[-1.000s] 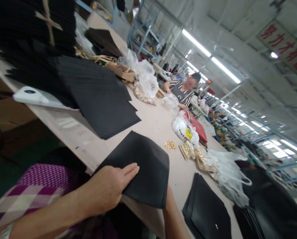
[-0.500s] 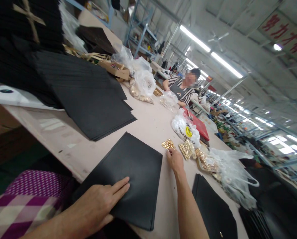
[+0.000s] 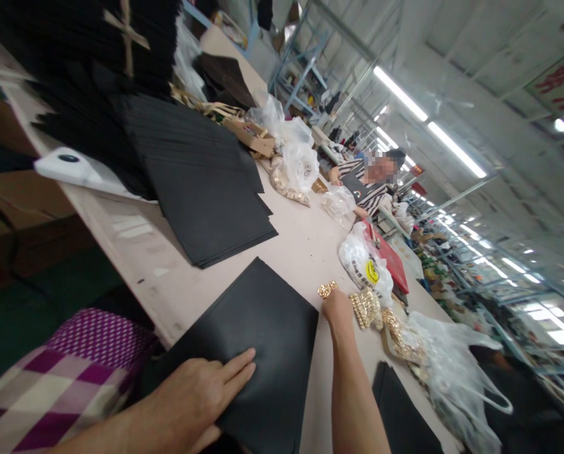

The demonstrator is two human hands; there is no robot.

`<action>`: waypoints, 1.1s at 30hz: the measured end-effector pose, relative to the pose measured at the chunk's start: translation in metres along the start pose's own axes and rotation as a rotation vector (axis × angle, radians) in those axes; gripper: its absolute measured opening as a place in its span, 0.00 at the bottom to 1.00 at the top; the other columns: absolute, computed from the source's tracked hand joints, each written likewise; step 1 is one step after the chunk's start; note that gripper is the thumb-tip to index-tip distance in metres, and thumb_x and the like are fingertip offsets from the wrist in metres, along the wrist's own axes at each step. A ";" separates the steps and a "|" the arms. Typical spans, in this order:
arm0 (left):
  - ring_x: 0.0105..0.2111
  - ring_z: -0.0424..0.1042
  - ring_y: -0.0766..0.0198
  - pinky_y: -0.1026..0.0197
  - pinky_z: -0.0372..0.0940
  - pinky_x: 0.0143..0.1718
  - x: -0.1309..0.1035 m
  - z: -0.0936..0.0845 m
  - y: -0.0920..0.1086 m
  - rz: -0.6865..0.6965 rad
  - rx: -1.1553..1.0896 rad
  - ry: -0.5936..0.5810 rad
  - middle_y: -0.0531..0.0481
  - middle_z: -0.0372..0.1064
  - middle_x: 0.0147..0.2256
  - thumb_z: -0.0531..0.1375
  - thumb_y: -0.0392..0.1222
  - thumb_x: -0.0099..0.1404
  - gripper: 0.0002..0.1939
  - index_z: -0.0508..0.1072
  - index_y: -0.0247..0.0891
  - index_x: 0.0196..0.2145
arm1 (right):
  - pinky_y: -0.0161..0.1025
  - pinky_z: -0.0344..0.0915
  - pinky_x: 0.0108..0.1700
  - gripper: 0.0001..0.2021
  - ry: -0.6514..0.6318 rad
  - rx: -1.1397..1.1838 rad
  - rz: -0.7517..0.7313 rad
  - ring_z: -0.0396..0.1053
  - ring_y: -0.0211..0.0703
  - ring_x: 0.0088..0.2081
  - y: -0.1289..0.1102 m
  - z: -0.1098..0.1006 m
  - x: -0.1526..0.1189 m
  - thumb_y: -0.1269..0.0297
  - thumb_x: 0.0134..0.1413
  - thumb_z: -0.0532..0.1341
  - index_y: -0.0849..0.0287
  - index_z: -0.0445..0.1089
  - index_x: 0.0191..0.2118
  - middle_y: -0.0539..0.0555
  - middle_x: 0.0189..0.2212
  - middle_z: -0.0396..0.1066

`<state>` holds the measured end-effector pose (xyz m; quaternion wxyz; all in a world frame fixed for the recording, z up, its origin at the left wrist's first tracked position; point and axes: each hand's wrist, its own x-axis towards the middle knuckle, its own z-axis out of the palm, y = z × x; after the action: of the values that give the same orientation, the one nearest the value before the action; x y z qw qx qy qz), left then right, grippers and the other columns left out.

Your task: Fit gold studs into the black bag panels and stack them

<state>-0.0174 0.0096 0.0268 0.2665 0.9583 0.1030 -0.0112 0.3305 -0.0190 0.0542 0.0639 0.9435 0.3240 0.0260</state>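
Observation:
My left hand [image 3: 206,394] lies flat on a black rectangular sheet [image 3: 267,321], its fingers stretched out and nothing held. Beyond the sheet's right edge, my right hand [image 3: 337,310] is at a small pile of gold pieces [image 3: 328,289] on the table. Its fingers are bent down and mostly hidden behind the back of the hand, so what they hold cannot be seen. Just right of that hand are rows of gold pieces [image 3: 367,308], with more gold pieces in a packet [image 3: 402,334] beside them.
A large stack of black sheets [image 3: 196,183] covers the left of the table [image 3: 300,233]. Plastic bags [image 3: 364,258] lie along the far side, near a red sheet [image 3: 390,255]. More black pieces [image 3: 399,410] are at right. A person [image 3: 369,180] sits across the table.
The view has shifted, moving most things right and slightly down in the picture. My right hand now covers more of the small gold pile. My left hand stays on the black sheet.

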 end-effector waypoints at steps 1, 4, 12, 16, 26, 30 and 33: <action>0.49 0.74 0.49 0.46 0.71 0.50 0.000 0.003 -0.002 0.015 0.007 0.017 0.42 0.48 0.69 0.61 0.28 0.52 0.45 0.57 0.37 0.67 | 0.41 0.66 0.46 0.14 0.001 0.002 -0.001 0.76 0.55 0.45 -0.003 0.000 0.000 0.78 0.53 0.57 0.69 0.77 0.42 0.72 0.41 0.77; 0.47 0.76 0.49 0.45 0.73 0.46 0.000 0.010 -0.006 0.050 0.037 0.082 0.40 0.51 0.68 0.64 0.33 0.54 0.43 0.58 0.37 0.67 | 0.43 0.66 0.46 0.14 0.015 0.033 0.009 0.76 0.57 0.46 -0.005 -0.002 0.000 0.79 0.51 0.57 0.71 0.77 0.42 0.74 0.41 0.77; 0.41 0.77 0.52 0.52 0.71 0.39 -0.003 0.010 -0.006 0.134 0.113 0.216 0.37 0.62 0.63 0.68 0.42 0.56 0.37 0.63 0.35 0.61 | 0.41 0.71 0.39 0.17 -0.090 0.386 -0.127 0.77 0.49 0.34 0.005 -0.019 -0.052 0.63 0.58 0.55 0.66 0.77 0.44 0.60 0.32 0.79; 0.41 0.77 0.53 0.56 0.70 0.38 -0.004 0.009 -0.006 0.138 0.111 0.230 0.37 0.64 0.59 0.68 0.43 0.57 0.35 0.64 0.37 0.60 | 0.38 0.70 0.31 0.19 -0.185 0.816 -0.237 0.72 0.43 0.27 -0.016 -0.018 -0.118 0.53 0.55 0.59 0.62 0.76 0.45 0.52 0.28 0.76; 0.40 0.77 0.54 0.57 0.69 0.36 -0.005 0.005 -0.005 0.156 0.160 0.238 0.39 0.66 0.57 0.64 0.43 0.60 0.30 0.64 0.36 0.59 | 0.37 0.68 0.32 0.13 -0.400 1.092 -0.283 0.70 0.40 0.26 -0.043 -0.008 -0.177 0.57 0.52 0.66 0.60 0.79 0.38 0.51 0.27 0.75; 0.40 0.76 0.53 0.55 0.69 0.36 -0.005 0.009 -0.007 0.169 0.139 0.256 0.38 0.67 0.54 0.64 0.41 0.60 0.28 0.65 0.35 0.57 | 0.37 0.68 0.33 0.10 -0.346 0.989 -0.385 0.69 0.41 0.28 -0.046 -0.005 -0.178 0.58 0.54 0.64 0.56 0.81 0.37 0.51 0.29 0.76; 0.39 0.76 0.53 0.54 0.70 0.35 -0.005 0.011 -0.008 0.187 0.143 0.260 0.37 0.67 0.54 0.62 0.42 0.61 0.26 0.65 0.34 0.56 | 0.37 0.68 0.33 0.10 -0.348 0.980 -0.379 0.70 0.42 0.29 -0.047 -0.004 -0.179 0.58 0.54 0.64 0.55 0.81 0.37 0.51 0.28 0.75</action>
<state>-0.0234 0.0100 0.0140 0.1821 0.9735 0.0461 0.1304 0.1600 -0.0920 0.0502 -0.3264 0.7785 0.4468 -0.2962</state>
